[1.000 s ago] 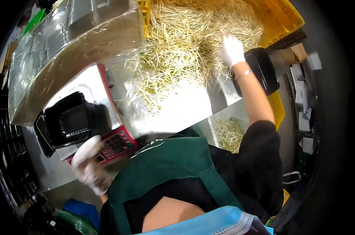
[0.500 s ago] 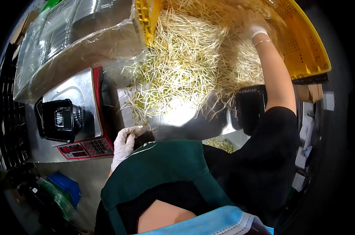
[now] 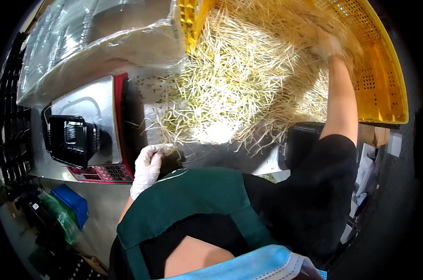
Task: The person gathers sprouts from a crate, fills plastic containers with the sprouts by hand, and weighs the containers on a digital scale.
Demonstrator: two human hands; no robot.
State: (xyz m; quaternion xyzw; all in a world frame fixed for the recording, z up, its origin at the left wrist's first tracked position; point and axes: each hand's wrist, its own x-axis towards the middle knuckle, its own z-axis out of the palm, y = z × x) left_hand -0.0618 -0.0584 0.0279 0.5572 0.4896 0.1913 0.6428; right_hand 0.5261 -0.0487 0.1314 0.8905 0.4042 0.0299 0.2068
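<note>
Sprouts (image 3: 235, 79): spread in a thick, tangled heap over the far part of the bench (image 3: 207, 159); the near edge is thinned into loose strands, and one patch is brightly lit.
Yellow crate (image 3: 384, 79): seen at the far right, its perforated wall pressed close by the heap.
Right hand (image 3: 327, 45): gloved and blurred by motion, placed at the sprouts near the crate wall; how far the fingers are opened, and whether any strands are gripped, cannot be told.
Left hand (image 3: 147, 165): gloved in white, held at the front edge of the bench just beside the scale; the fingers are partly curled, and whether anything is pinched by them cannot be told.
Scale (image 3: 99, 102): placed at the left, its red front fitted with a keypad and a display.
Black tray (image 3: 68, 140): set on the scale's metal plate.
Dark container (image 3: 301, 140): partly covered by the right sleeve (image 3: 330, 161), near the sprouts' right edge.
Plastic wrapping (image 3: 123, 53): stretched around a bulky pack behind the scale.
Green apron (image 3: 193, 198): worn over black clothing.
</note>
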